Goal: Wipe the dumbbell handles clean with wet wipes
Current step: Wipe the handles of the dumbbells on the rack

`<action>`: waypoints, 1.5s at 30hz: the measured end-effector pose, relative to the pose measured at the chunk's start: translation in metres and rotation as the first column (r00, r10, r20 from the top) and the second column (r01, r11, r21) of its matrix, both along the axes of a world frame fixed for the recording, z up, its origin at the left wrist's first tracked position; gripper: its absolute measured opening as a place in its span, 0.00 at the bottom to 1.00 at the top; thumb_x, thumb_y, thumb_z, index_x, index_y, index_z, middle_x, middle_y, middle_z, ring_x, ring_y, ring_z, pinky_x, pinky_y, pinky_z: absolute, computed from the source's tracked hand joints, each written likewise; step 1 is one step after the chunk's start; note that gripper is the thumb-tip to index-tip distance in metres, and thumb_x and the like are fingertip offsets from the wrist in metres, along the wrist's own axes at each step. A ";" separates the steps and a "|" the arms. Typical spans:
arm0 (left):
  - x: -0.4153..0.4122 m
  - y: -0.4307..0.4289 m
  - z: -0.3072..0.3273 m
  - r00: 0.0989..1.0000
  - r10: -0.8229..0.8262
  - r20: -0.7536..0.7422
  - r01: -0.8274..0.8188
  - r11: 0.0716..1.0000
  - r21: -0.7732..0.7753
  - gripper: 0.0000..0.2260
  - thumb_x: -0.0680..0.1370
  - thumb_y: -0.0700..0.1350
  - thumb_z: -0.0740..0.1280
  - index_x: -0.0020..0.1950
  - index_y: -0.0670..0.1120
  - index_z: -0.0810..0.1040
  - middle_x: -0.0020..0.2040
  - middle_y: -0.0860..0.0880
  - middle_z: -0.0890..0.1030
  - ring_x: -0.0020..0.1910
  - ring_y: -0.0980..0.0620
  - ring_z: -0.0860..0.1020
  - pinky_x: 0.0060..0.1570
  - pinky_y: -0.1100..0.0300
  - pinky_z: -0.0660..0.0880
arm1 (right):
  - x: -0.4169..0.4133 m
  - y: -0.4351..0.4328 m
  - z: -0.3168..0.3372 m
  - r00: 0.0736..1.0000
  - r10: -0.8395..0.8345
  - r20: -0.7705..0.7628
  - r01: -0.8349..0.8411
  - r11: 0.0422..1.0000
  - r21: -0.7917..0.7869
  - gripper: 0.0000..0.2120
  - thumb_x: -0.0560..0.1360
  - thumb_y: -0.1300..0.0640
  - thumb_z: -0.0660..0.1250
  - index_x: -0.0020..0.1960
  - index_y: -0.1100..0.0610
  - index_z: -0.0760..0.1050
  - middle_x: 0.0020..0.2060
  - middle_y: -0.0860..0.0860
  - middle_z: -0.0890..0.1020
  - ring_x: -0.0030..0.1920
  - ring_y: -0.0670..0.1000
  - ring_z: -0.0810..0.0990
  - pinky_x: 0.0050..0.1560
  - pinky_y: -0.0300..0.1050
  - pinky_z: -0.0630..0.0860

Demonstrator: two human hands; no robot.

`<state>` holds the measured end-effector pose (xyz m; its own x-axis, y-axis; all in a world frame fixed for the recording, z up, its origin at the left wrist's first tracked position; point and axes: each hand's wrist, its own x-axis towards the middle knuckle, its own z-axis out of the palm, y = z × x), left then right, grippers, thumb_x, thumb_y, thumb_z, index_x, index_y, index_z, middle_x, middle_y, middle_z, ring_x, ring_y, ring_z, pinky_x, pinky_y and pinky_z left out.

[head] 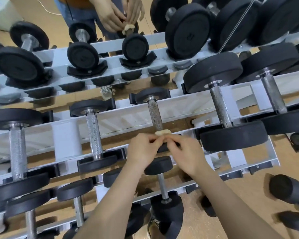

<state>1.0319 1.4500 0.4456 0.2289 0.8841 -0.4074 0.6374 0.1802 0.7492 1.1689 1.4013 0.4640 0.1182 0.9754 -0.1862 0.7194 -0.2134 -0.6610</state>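
Fingers hid most of what mattered in the head view. Our left hand (141, 150) and right hand (185, 156) met at the near end of a knurled steel handle (155, 114). Both were curled and pinched a small, bunched, yellowish-white wet wipe (162, 132) against it. Only the top edge of the wipe showed above the fingertips, which were blurred, and we could not tell whether it went all the way round the bar. The handle belonged to a small black-headed dumbbell (151, 95) lying on the upper tier of a white metal rack (128, 116). Its near head was almost wholly covered by our hands.

Bare handle ran free from the wipe up to the far head. To the left the next handle lay well apart, with open rail between. To the right, the big black head (231, 135) of a heavier dumbbell sat just beside our right hand.

We counted five dumbbells with knurled handles on that tier, the outermost two cut by the frame edges. At least three with smooth shafts lay on the tier below, partly behind our forearms, and more black heads sat on the tan floor (248, 195) at the right. A mirror (47, 23) behind the rack repeated the row.
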 end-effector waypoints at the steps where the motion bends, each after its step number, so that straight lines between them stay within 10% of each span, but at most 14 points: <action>1: 0.009 0.008 0.001 0.999 -0.028 -0.026 0.028 1.000 0.009 0.09 0.76 0.56 0.69 0.46 0.53 0.86 0.42 0.55 0.84 0.43 0.56 0.80 0.43 0.58 0.76 | 0.004 -0.002 0.000 0.995 -0.087 -0.047 0.084 0.995 -0.048 0.14 0.80 0.57 0.58 0.57 0.48 0.81 0.33 0.39 0.78 0.35 0.40 0.75 0.37 0.31 0.66; 6: 0.031 0.028 -0.003 0.977 -0.184 -0.105 0.195 0.976 0.100 0.05 0.73 0.49 0.74 0.38 0.55 0.80 0.36 0.59 0.78 0.40 0.58 0.76 0.41 0.62 0.73 | 0.015 0.001 -0.015 0.988 -0.148 -0.034 0.143 0.983 -0.115 0.18 0.77 0.54 0.54 0.55 0.51 0.82 0.55 0.48 0.81 0.55 0.47 0.76 0.57 0.42 0.72; 13: -0.013 0.024 -0.015 0.968 -0.218 -0.120 0.235 0.960 0.152 0.10 0.74 0.42 0.74 0.44 0.58 0.82 0.38 0.58 0.81 0.42 0.56 0.78 0.47 0.58 0.76 | 0.005 0.013 -0.019 0.994 -0.035 -0.105 0.021 0.991 -0.131 0.12 0.79 0.53 0.60 0.56 0.47 0.81 0.52 0.44 0.82 0.53 0.44 0.78 0.57 0.45 0.74; 17: -0.009 0.020 -0.020 0.990 -0.092 -0.111 0.109 0.981 0.163 0.08 0.74 0.43 0.74 0.39 0.55 0.79 0.40 0.57 0.82 0.43 0.56 0.79 0.45 0.59 0.76 | 0.005 0.015 -0.015 0.974 -0.199 -0.111 0.188 0.976 -0.106 0.10 0.75 0.45 0.67 0.48 0.48 0.83 0.42 0.43 0.84 0.45 0.43 0.80 0.48 0.43 0.77; 20: 0.002 0.018 -0.026 0.994 0.098 -0.038 -0.095 0.992 0.087 0.11 0.72 0.38 0.72 0.36 0.54 0.79 0.37 0.57 0.81 0.42 0.55 0.80 0.43 0.59 0.77 | -0.008 0.033 -0.008 0.975 -0.157 0.157 0.179 0.974 -0.141 0.24 0.69 0.31 0.65 0.39 0.53 0.78 0.35 0.47 0.80 0.37 0.47 0.78 0.35 0.44 0.72; 25: 0.008 0.018 -0.030 0.925 0.348 0.153 -0.338 0.937 -0.088 0.09 0.72 0.35 0.73 0.37 0.49 0.80 0.38 0.51 0.83 0.41 0.51 0.81 0.50 0.50 0.80 | -0.022 0.050 -0.014 0.946 -0.151 0.287 0.186 0.978 -0.098 0.12 0.74 0.52 0.70 0.52 0.56 0.72 0.48 0.55 0.81 0.50 0.57 0.80 0.40 0.44 0.68; 37: 0.028 0.044 -0.032 0.757 0.578 0.304 -0.593 0.803 -0.050 0.08 0.74 0.37 0.72 0.40 0.50 0.81 0.39 0.53 0.82 0.40 0.57 0.79 0.46 0.57 0.79 | -0.005 0.076 -0.025 0.829 -0.469 -0.305 0.483 0.875 -0.033 0.06 0.70 0.60 0.75 0.41 0.52 0.78 0.37 0.45 0.81 0.39 0.42 0.79 0.45 0.39 0.75; 45: 0.020 0.016 -0.037 0.882 0.395 0.257 -0.413 0.911 0.019 0.11 0.74 0.35 0.69 0.41 0.51 0.83 0.36 0.57 0.82 0.38 0.61 0.78 0.40 0.69 0.73 | -0.014 0.045 -0.032 0.968 -0.150 0.201 0.109 0.974 0.198 0.08 0.75 0.48 0.70 0.44 0.53 0.80 0.40 0.49 0.80 0.41 0.49 0.76 0.41 0.41 0.69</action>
<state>1.0520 1.4660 0.4082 -0.0709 0.9453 -0.3183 0.3184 0.3239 0.8909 1.1544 1.4466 0.4318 0.2631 0.9640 0.0379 0.8223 -0.2035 -0.5314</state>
